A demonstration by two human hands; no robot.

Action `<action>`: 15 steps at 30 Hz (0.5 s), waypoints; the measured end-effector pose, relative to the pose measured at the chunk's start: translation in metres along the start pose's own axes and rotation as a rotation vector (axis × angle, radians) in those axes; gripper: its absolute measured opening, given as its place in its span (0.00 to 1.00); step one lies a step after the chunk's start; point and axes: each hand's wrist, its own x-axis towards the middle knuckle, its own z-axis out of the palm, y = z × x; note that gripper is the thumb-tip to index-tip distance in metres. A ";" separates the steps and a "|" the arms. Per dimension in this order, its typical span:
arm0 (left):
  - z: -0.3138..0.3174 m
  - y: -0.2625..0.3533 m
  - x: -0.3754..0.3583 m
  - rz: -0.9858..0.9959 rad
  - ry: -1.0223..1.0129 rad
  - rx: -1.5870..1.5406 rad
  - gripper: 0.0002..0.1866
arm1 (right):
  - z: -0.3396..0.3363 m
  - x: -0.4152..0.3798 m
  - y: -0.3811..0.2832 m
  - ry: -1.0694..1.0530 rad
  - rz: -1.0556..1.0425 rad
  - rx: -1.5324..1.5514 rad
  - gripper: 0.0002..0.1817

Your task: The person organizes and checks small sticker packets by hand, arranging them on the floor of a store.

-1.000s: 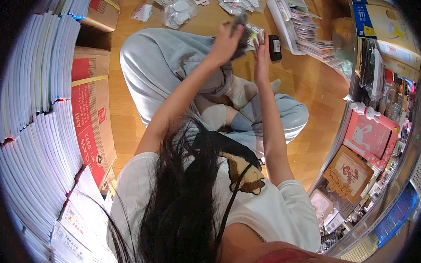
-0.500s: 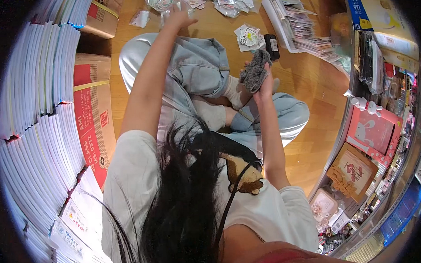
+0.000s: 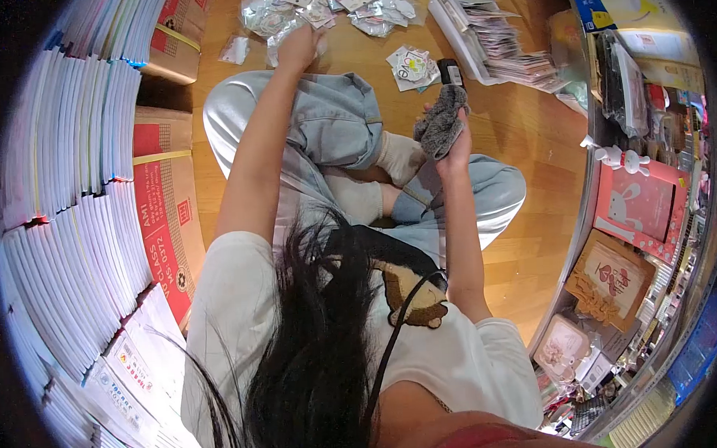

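Note:
My right hand (image 3: 456, 159) is wrapped round a crumpled grey cloth (image 3: 442, 122), above my crossed legs. Just beyond the cloth, a small black object with a white label (image 3: 451, 72) rests on the floor. Stretched forward, my left hand (image 3: 300, 47) is down at the near edge of a spread of clear plastic packets (image 3: 268, 15). Its fingers look curled in, and whatever is between them is hidden. A single small packet (image 3: 235, 50) lies to its left. Another packet with a round printed piece (image 3: 413, 67) lies between my two hands, farther out.
A white plastic bin (image 3: 456, 43) filled with upright packets stands at the far right, some spilling over its side. Stacked books (image 3: 79, 131) and cardboard boxes (image 3: 168, 207) line the left. On the right is a shelf with a pink bunny frame (image 3: 638, 206) and a brown frame (image 3: 611, 281).
My left hand has gone from spread fingers to a more bunched shape at the packets. My right hand still holds the cloth, now slightly lower. The view has shifted a little.

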 end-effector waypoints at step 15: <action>0.029 0.102 -0.116 -0.499 -0.444 -1.816 0.22 | 0.081 -0.033 0.001 0.046 -0.792 -1.322 0.15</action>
